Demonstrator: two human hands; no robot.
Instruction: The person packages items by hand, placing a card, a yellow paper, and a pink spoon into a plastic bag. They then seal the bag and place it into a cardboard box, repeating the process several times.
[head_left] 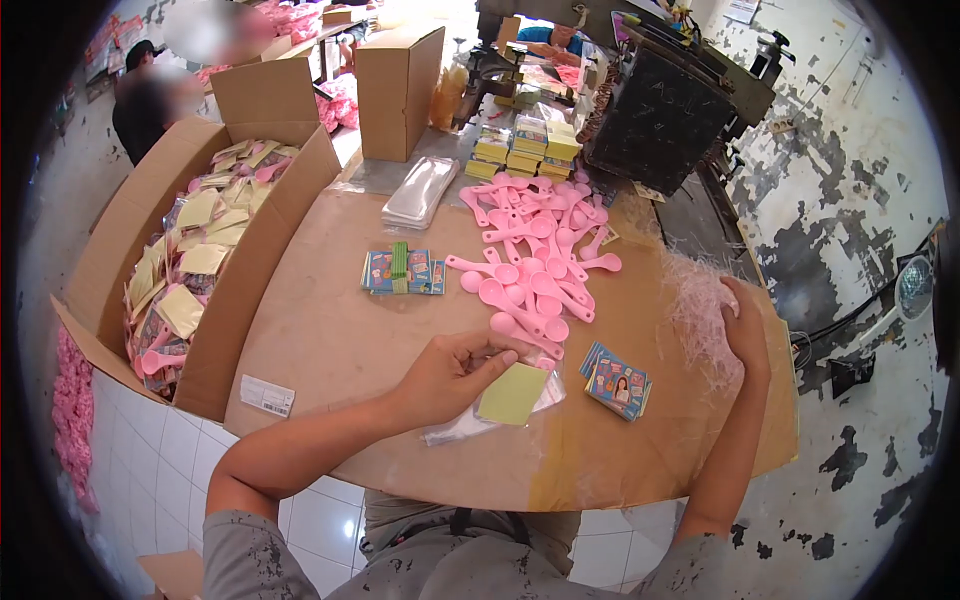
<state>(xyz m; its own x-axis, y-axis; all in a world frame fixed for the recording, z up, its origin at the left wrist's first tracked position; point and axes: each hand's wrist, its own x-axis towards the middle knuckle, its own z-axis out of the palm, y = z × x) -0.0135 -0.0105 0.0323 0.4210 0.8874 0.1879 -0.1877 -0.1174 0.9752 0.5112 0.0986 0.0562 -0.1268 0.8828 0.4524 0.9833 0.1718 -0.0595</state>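
My left hand (465,372) pinches the top of a clear plastic bag, near the front of the cardboard-covered table. A yellow-green card (513,393) lies in or on that bag, below the fingertips. Just beyond is a large heap of pink spoons (543,272). My right hand (745,330) rests at the right on a loose tangle of clear, stringy plastic (700,318); whether its fingers grip any of it is hard to see. Between the hands sits a small stack of printed cards (617,382). Another card bundle, with a green band (400,268), lies left of the spoons.
At the left stands an open carton (270,240) full of packed bags. Clear bags (421,192), card stacks (528,140) and an upright box (398,95) are farther back. A dark machine (660,105) stands at the back right. Other people are beyond the table.
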